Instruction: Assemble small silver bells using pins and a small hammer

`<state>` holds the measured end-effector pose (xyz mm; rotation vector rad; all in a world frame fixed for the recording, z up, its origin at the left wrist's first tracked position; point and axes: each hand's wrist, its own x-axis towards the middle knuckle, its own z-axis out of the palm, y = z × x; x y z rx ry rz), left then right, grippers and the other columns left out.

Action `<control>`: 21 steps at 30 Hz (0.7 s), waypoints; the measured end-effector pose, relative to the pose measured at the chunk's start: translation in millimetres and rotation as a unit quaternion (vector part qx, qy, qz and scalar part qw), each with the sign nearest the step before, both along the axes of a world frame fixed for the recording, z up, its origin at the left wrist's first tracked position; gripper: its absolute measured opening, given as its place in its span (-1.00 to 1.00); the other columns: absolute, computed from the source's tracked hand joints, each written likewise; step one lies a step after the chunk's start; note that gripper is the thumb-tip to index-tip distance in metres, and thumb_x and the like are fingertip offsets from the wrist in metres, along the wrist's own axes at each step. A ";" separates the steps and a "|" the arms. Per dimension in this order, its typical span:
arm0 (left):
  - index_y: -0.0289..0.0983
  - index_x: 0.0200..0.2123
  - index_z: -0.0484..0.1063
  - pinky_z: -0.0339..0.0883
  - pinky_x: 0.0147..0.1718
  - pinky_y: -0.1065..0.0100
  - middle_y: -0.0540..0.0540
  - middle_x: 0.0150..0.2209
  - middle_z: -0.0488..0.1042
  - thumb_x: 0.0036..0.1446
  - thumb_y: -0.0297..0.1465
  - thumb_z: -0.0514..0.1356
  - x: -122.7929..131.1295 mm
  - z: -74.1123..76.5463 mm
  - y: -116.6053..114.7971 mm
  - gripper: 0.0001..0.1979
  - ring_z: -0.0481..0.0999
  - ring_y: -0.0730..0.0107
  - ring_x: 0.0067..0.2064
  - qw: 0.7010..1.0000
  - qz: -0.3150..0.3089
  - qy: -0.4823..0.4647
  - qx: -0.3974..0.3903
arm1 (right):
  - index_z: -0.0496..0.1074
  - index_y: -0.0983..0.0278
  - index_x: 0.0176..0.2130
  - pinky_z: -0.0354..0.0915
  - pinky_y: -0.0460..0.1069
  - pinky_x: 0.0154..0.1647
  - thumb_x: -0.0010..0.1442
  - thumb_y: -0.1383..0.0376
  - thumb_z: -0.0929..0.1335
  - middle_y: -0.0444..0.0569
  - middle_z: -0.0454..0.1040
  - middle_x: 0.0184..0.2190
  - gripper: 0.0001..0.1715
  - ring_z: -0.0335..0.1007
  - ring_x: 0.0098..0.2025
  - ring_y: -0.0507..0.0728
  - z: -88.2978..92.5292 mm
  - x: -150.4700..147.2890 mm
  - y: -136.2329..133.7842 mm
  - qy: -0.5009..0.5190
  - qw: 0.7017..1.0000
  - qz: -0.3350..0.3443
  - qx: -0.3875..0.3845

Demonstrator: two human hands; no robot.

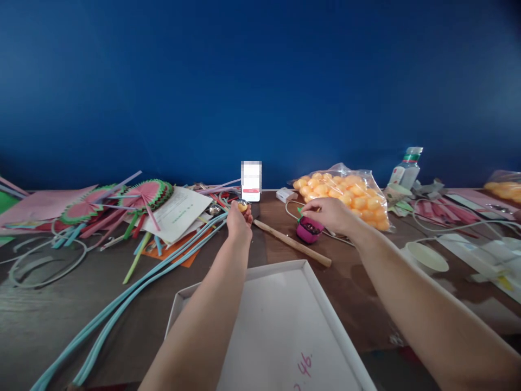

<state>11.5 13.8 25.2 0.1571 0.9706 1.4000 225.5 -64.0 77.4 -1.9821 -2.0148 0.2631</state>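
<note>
My left hand (239, 221) is closed round a small, round, shiny gold-and-silver thing (242, 206); its exact kind is unclear. Over to the right, my right hand (328, 212) is bent over a small purple cup (308, 231) with a green leaf-like piece at its rim. Dark little bits lie inside the cup. The fingers of that hand are drawn together at the cup's upper edge, and what they pinch, if anything, is too small to make out. A wooden stick (293, 243) lies between the two hands.
A shallow white box (277, 315) lies beneath my forearms. Behind stand a phone (251, 182) and a bag of orange balls (345, 193). Pale blue tubes (163, 267), paper fans (142, 198) and papers spread leftward. At right are a bottle (407, 168) and a pale bowl (426, 257).
</note>
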 end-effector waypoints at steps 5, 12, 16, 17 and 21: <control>-0.29 -0.35 0.34 0.15 -0.61 0.57 -0.06 -0.47 0.44 0.25 -0.23 0.07 -0.1 -1.1 0.8 -0.75 0.33 0.61 -0.60 1.000 0.002 0.003 0.000 | 0.59 0.15 -0.26 0.16 0.02 -0.19 0.16 0.32 0.29 0.01 0.57 -0.19 -0.74 0.38 -0.06 0.23 -3.3 -43.4 11.3 -0.227 0.965 0.129 -0.027; -0.28 -0.36 0.33 0.12 -0.63 0.59 -0.04 -0.49 0.42 0.23 -0.22 0.10 0.2 -1.5 1.0 -0.76 0.33 0.61 -0.60 1.000 -0.003 -0.014 0.002 | 0.59 0.32 -0.34 0.03 0.14 -0.07 0.06 0.46 0.31 0.24 0.55 -0.29 -0.75 0.38 -0.09 0.29 -10.7 -65.4 23.7 -0.357 0.911 0.184 -0.095; -0.27 -0.34 0.33 0.14 -0.63 0.59 -0.03 -0.50 0.42 0.25 -0.24 0.08 0.1 -2.5 0.8 -0.78 0.32 0.60 -0.61 1.000 -0.002 -0.009 0.006 | 0.60 0.27 -0.33 0.01 0.15 -0.03 0.07 0.42 0.31 0.17 0.57 -0.32 -0.75 0.42 -0.15 0.26 -14.8 -63.9 28.4 -0.332 0.919 0.181 -0.111; -0.26 -0.34 0.34 0.14 -0.62 0.59 -0.03 -0.50 0.42 0.25 -0.25 0.07 0.1 -2.8 0.7 -0.79 0.32 0.60 -0.60 1.000 -0.002 -0.008 0.009 | 0.60 0.25 -0.33 0.02 0.14 -0.02 0.06 0.40 0.32 0.15 0.58 -0.32 -0.76 0.43 -0.15 0.25 -16.6 -62.6 29.7 -0.321 0.923 0.179 -0.115; -0.27 -0.34 0.34 0.15 -0.61 0.59 -0.05 -0.49 0.44 0.26 -0.25 0.06 0.3 -3.6 0.7 -0.78 0.33 0.61 -0.59 1.000 -0.004 -0.005 0.009 | 0.59 0.20 -0.31 0.05 0.11 0.01 0.06 0.37 0.35 0.06 0.59 -0.33 -0.78 0.45 -0.17 0.22 -24.7 -55.9 35.3 -0.287 0.933 0.182 -0.121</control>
